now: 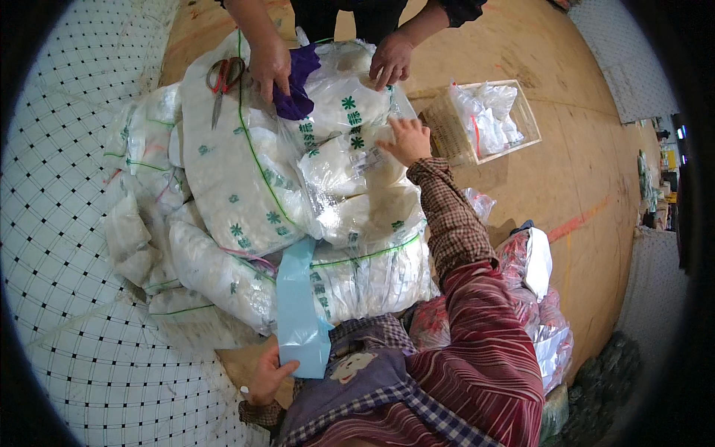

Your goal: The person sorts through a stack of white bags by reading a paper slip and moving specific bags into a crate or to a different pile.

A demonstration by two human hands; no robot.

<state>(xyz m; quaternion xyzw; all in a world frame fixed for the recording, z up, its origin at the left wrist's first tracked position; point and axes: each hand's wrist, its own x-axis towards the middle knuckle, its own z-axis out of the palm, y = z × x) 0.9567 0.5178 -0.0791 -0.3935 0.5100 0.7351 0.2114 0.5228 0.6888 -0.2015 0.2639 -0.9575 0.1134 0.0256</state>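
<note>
My left hand (269, 374) is closed on the lower end of a light blue plastic bag (296, 298), its thumb lying along the edge. The flat, limp bag stretches up against the pile of sacks. My right hand (408, 141) reaches forward with fingers apart, resting on the right side of a clear plastic sack (335, 167) with green print. White packs fill that sack. Under it lies another clear sack (372, 279) with a green seam, close to my apron.
Across the pile, a co-worker's hand (271, 65) touches a purple cloth (299, 80); their other hand (392, 59) rests on the sack. Red-handled scissors (222, 82) lie on a long sack (223, 171). Right stand a box (447, 127) of white bags and red-tinted bags (521, 298).
</note>
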